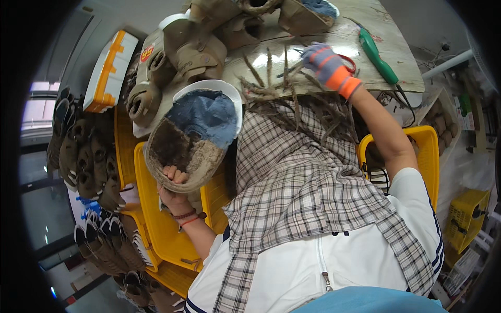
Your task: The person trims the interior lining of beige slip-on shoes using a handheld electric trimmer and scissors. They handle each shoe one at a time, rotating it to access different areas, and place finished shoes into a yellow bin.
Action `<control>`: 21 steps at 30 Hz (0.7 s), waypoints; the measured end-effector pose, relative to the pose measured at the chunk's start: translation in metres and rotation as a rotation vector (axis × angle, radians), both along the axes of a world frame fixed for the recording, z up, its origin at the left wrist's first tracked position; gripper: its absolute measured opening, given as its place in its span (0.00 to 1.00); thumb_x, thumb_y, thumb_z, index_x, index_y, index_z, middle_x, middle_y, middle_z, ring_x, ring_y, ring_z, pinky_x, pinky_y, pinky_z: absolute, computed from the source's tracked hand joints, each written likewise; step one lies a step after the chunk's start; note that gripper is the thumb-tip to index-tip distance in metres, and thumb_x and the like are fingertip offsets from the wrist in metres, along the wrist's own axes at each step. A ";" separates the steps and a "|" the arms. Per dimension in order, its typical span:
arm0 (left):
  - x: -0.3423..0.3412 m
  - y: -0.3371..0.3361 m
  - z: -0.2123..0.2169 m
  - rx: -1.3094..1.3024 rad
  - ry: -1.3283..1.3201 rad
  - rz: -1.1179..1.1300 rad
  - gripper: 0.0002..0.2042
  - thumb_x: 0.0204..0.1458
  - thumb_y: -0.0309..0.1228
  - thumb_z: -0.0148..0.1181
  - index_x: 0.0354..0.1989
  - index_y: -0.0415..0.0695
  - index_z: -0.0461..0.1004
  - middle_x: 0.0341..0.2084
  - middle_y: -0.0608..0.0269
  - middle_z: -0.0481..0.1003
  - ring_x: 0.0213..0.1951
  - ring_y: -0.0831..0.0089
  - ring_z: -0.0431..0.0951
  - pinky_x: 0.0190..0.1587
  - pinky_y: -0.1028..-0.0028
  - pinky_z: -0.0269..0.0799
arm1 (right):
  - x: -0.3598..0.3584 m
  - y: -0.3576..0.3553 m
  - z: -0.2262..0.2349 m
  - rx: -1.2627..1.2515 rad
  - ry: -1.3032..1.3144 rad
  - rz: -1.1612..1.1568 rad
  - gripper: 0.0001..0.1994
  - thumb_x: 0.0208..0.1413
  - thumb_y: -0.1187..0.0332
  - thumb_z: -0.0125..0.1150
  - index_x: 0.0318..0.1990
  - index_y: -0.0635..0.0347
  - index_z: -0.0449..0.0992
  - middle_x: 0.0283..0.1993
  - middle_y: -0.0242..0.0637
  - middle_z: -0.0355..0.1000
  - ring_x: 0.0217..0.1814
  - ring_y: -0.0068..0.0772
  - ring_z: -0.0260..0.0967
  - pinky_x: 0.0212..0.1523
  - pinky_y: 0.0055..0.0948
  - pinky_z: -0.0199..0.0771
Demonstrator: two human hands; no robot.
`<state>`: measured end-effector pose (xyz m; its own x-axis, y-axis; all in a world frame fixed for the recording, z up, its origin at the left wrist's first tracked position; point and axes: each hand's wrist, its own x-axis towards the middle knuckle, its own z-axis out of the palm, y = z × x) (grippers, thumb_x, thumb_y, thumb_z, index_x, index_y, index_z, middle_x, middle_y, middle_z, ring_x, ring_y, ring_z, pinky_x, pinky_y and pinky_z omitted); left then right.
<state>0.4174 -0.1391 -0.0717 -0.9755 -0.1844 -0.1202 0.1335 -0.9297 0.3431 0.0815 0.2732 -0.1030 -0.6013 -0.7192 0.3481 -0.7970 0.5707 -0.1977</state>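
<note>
My left hand (175, 182) grips the near rim of a brown shoe piece (156, 148), fingers curled over the fuzzy edge. Inside, the piece has dark and light fleece and a blue patch, with a white rim along its far side. My right hand (329, 65), in a grey and orange glove, reaches over the table. It is closed around scissors (350, 63), whose red handle loop shows beside the glove and whose metal tip shows at the fingers. Fuzzy brown strips (266, 78) lie below and beside that hand, some hanging over the table edge onto my checked apron (313, 177).
Several brown shoes (195, 55) are heaped on the table (360, 15). A green corded tool (377, 57) lies on the right. Yellow crates (156, 224) stand at my left, another yellow crate (430, 156) at my right. Shoes (86, 156) fill a rack beyond a white-and-orange box (109, 70).
</note>
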 end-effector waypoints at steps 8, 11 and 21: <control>0.009 -0.001 0.003 0.136 0.037 0.079 0.11 0.58 0.32 0.47 0.29 0.35 0.66 0.24 0.55 0.66 0.19 0.72 0.60 0.30 0.71 0.62 | 0.055 -0.159 0.002 0.239 -0.215 -0.108 0.34 0.40 0.37 0.54 0.56 0.38 0.67 0.60 0.42 0.60 0.60 0.43 0.58 0.55 0.44 0.58; 0.010 -0.001 0.001 0.183 0.021 0.080 0.11 0.58 0.31 0.47 0.29 0.35 0.66 0.23 0.55 0.65 0.19 0.73 0.59 0.29 0.71 0.60 | 0.079 -0.143 -0.028 0.147 -0.002 0.131 0.25 0.39 0.48 0.62 0.47 0.41 0.72 0.50 0.38 0.67 0.53 0.42 0.64 0.47 0.41 0.64; -0.005 0.019 -0.031 0.235 -0.041 -0.052 0.11 0.58 0.34 0.45 0.32 0.36 0.65 0.26 0.57 0.64 0.22 0.72 0.59 0.30 0.71 0.61 | 0.123 0.088 -0.016 0.330 -0.216 -0.571 0.24 0.46 0.55 0.60 0.52 0.52 0.69 0.59 0.38 0.61 0.54 0.40 0.63 0.53 0.36 0.65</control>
